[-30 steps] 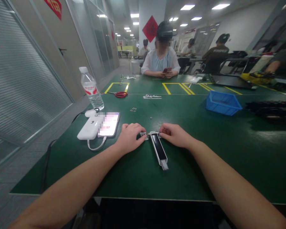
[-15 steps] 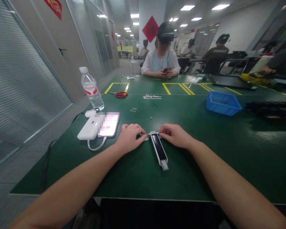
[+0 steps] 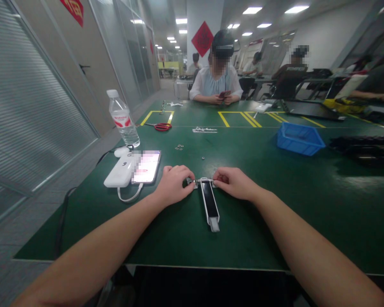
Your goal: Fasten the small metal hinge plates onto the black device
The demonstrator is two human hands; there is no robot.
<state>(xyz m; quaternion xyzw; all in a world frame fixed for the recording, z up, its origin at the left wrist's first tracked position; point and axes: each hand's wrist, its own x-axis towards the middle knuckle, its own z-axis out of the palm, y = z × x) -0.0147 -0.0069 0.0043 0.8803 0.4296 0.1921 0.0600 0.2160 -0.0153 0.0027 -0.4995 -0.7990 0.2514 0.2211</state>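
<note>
A long narrow device with a white frame and black face (image 3: 210,199) lies on the green table, a grey tab at its near end. Across its far end runs a thin metal bar with small metal plates at both sides. My left hand (image 3: 176,183) pinches the bar's left end by the left plate (image 3: 195,185). The fingertips of my right hand (image 3: 232,181) close on the bar's right end. Beyond the device lies a tiny metal nut (image 3: 203,158), with several small rings (image 3: 179,147) farther left.
At the left stand a water bottle (image 3: 124,121), a white power bank (image 3: 118,170) and a phone (image 3: 147,167). Farther back lie red scissors (image 3: 163,127) and white strips (image 3: 205,129). A blue bin (image 3: 299,138) is at the right. A person (image 3: 216,81) sits opposite.
The near end of the device has swung left, so it now lies straighter towards me. Both hands keep their pinch and have shifted very slightly left.
</note>
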